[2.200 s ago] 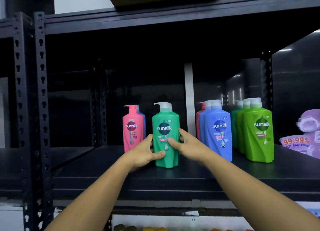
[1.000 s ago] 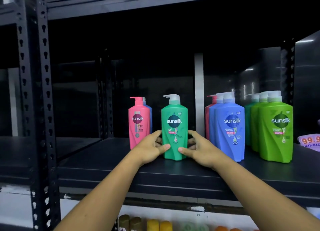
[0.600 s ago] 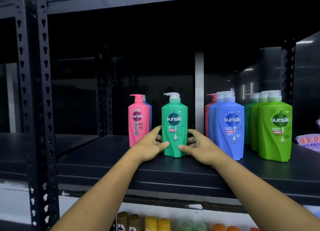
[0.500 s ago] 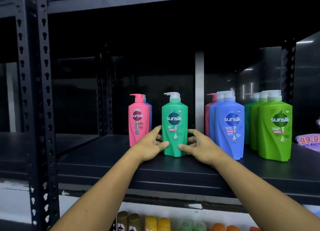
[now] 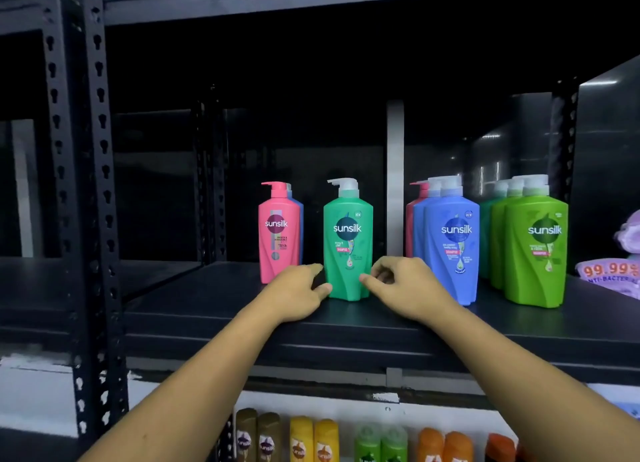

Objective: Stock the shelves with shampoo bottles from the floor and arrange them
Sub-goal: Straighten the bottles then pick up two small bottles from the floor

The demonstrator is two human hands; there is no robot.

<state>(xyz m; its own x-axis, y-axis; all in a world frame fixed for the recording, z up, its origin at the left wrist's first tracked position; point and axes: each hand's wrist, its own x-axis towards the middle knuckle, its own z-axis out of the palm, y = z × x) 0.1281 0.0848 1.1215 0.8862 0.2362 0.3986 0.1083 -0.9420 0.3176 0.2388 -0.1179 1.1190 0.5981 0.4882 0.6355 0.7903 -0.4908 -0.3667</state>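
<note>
A teal-green Sunsilk pump bottle point(image 5: 348, 243) stands upright on the black shelf board point(image 5: 346, 323), near its front edge. My left hand point(image 5: 294, 293) rests on the shelf at the bottle's lower left, thumb tip touching its base and fingers loosely curled. At the bottle's lower right is my right hand point(image 5: 405, 285), with one fingertip at the bottle's edge and the other fingers bent back. Neither hand wraps the bottle. A pink bottle point(image 5: 278, 233) with a blue one behind it stands to the left.
To the right stand a row led by a blue bottle point(image 5: 452, 247) and a row of lime-green bottles point(image 5: 535, 250). A purple refill pack point(image 5: 613, 271) lies at the far right. Black perforated uprights point(image 5: 100, 202) frame the left. Smaller bottles point(image 5: 311, 441) line the shelf below.
Both hands have slid back off the teal-green bottle's sides toward me, and the fingers have curled. The bottle stays upright where it was set.
</note>
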